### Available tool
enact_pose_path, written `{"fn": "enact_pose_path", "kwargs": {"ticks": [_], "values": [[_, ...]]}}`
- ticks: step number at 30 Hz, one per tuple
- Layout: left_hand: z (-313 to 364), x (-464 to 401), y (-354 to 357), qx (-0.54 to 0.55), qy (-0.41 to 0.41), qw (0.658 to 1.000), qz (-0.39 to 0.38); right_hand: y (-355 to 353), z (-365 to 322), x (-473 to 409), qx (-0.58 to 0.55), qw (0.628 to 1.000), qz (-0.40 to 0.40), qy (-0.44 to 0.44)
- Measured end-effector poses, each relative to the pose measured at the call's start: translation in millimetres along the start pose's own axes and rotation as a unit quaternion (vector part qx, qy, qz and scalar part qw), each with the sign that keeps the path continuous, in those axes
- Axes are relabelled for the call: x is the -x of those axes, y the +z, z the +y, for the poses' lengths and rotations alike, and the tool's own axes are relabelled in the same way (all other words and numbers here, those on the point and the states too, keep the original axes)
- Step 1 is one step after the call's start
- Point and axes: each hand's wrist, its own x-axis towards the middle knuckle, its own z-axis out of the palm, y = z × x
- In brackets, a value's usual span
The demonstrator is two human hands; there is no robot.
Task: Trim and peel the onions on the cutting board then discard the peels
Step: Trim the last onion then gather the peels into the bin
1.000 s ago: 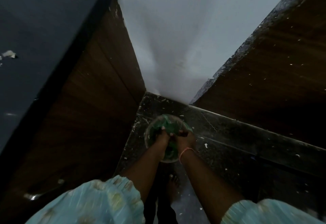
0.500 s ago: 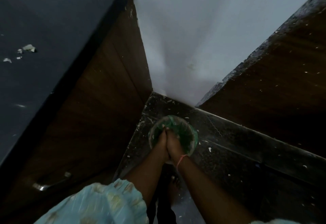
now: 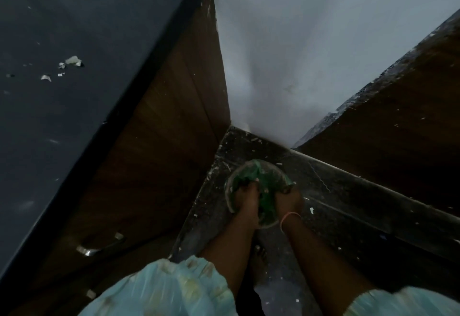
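Note:
A round bin (image 3: 231,191) lined with a green bag (image 3: 267,178) stands on the dark floor in the corner, straight below me. Both my hands are down at its near rim. My left hand (image 3: 247,198) curls its fingers into the crumpled green bag on the left side. On the right edge, my right hand (image 3: 288,198), with a pink band at the wrist, grips the bag. Pale peel scraps lie inside the bag. No onions or cutting board are in view.
A dark countertop (image 3: 62,116) at left carries a few pale peel bits (image 3: 73,61). Below it are brown cabinet fronts with a metal handle (image 3: 99,247). Another brown cabinet (image 3: 398,128) stands at right, a white wall behind. Scraps speckle the floor (image 3: 336,228).
My hands, pressed together over the bin half a second ago, have moved apart, and each now grips the green bag. The view has shifted slightly.

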Motion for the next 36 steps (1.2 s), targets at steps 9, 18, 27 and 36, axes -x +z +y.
{"fn": "enact_pose_path", "kwargs": {"ticks": [9, 18, 27, 36], "values": [[154, 194, 19, -0.045, 0.11, 0.988, -0.095, -14, -55, 44, -0.103, 0.987, -0.085, -0.088], [333, 359, -120, 0.083, 0.518, 0.851, 0.009, 31, -219, 201, -0.108, 0.855, -0.161, -0.481], [338, 312, -309, 0.079, 0.519, 0.768, 0.367, 158, -252, 269, 0.367, 0.688, 0.046, -0.624], [337, 315, -310, 0.261, 0.484, 0.765, 0.333, 210, -320, 286, 0.215, 0.672, -0.342, -0.621]]}}
